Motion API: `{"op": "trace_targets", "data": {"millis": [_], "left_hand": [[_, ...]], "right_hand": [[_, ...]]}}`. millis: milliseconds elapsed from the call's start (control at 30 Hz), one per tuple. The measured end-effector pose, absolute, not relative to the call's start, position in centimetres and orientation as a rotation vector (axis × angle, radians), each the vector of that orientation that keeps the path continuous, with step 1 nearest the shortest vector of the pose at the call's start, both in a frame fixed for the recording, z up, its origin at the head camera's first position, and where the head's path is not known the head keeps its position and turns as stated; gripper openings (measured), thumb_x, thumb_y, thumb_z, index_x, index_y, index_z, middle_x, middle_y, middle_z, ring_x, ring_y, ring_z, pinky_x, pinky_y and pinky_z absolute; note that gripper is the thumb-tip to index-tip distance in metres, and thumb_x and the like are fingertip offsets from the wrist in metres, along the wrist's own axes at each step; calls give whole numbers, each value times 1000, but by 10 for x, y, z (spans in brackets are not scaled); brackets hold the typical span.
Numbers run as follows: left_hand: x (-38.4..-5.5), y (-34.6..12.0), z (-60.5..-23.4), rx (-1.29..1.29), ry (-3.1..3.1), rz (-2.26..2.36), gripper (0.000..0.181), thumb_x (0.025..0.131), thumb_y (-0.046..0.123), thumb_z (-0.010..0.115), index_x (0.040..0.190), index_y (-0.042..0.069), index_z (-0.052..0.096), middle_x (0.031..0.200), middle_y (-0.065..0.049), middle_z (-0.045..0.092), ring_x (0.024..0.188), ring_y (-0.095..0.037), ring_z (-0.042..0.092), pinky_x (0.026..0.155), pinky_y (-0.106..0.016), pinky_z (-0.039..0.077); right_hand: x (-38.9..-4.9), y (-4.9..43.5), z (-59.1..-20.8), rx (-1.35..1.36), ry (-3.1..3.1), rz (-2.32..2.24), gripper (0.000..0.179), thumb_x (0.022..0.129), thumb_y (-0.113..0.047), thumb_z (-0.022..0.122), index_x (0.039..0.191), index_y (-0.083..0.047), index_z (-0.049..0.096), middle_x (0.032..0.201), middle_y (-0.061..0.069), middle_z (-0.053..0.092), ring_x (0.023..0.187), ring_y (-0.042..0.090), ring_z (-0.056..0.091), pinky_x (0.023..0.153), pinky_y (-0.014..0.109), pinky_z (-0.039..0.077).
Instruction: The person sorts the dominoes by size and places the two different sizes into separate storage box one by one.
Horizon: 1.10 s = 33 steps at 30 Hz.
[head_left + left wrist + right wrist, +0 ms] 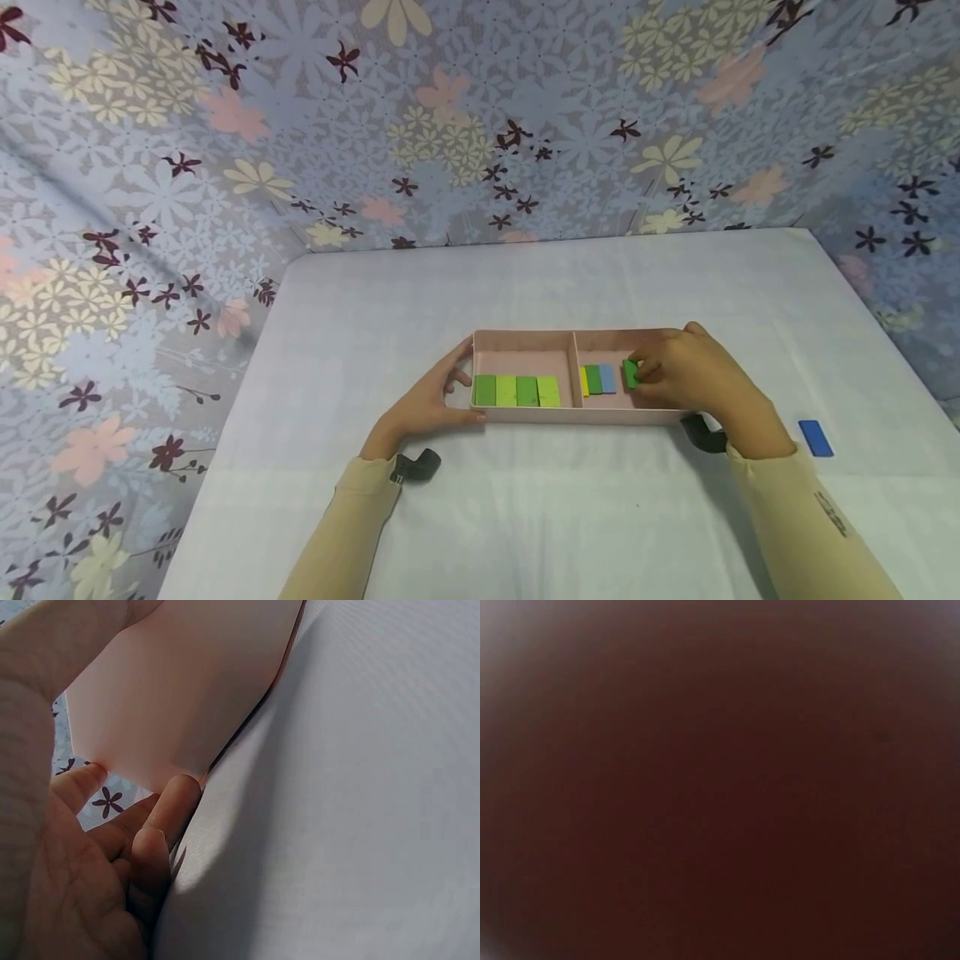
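Note:
A long, shallow pink box (525, 415) with a divider lies on the white table. My left hand (423, 404) grips its left end, thumb along the near wall and fingers at the far side. In the left wrist view, fingers (176, 802) of that hand press against the box's end wall. Over the right compartment, my right hand (686, 371) pinches a green tile (629, 374). Just left of it, a blue tile (607, 379), a green one (594, 380) and a yellow one (584, 382) stand by the divider. The right wrist view is dark and blurred.
Several green and lime tiles (527, 391) form a row along the near wall of the left compartment. A dark blue tile (816, 438) lies on the table beyond my right wrist. Flowered cloth (450, 125) hangs behind the table (390, 292).

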<state>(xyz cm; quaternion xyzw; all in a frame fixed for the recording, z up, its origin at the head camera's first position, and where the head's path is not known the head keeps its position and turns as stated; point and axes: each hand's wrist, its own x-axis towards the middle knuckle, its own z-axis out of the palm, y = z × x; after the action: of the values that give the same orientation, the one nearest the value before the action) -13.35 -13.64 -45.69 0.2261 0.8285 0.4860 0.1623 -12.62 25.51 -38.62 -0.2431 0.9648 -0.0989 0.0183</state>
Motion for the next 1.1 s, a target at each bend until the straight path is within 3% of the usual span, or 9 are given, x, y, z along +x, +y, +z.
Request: {"op": "trace_targets", "data": {"millis": [167,333,567,733,800,967,1100], "left_hand": [[-126,-133,-433,651,2342,1385,116,68,23,87,155,20,10,154,-7,28,110,-27,51,91,-45,39],[-124,-132,-425,660,2348,1378,113,69,22,86,154,17,11,154,-9,28,110,-27,51,91,-44,39],[-125,-133,-430,639,2340,1384,115,68,25,87,154,24,11,154,-3,29,109,-24,51,89,-43,39],[-123,-132,-421,641,2333,1391,114,68,20,86,154,19,12,154,-7,29,109,-28,51,90,-44,39],[-123,-132,-420,642,2334,1391,113,69,20,86,154,18,12,154,-7,29,109,-28,51,91,-44,39],[-123,-133,-422,641,2329,1379,113,69,24,86,154,20,11,154,-6,28,111,-28,51,94,-45,39],[-125,-133,-434,631,2335,1383,115,69,25,86,154,22,10,155,-4,27,110,-25,51,93,-46,39]], "right_hand": [[-130,253,-392,-766,2985,-326,15,66,-33,85,73,-22,78,89,-6,73,87,18,62,81,41,36],[-131,248,-395,-762,2969,-370,12,64,-31,85,68,-24,76,75,-14,70,84,17,61,94,47,33],[-132,245,-399,-787,2961,-342,11,64,-31,84,65,-29,73,69,-20,67,79,14,59,95,47,34],[-131,244,-398,-803,2963,-378,11,64,-29,85,66,-28,73,69,-20,67,83,16,60,96,48,33],[-131,244,-397,-803,2957,-394,11,65,-28,84,67,-27,74,70,-18,68,85,18,60,97,49,32],[-130,243,-398,-792,2936,-404,10,67,-25,84,69,-25,75,93,-4,73,92,21,60,99,50,31],[-129,244,-399,-783,2921,-403,11,67,-24,84,68,-28,74,102,0,71,96,22,60,94,50,30]]}}
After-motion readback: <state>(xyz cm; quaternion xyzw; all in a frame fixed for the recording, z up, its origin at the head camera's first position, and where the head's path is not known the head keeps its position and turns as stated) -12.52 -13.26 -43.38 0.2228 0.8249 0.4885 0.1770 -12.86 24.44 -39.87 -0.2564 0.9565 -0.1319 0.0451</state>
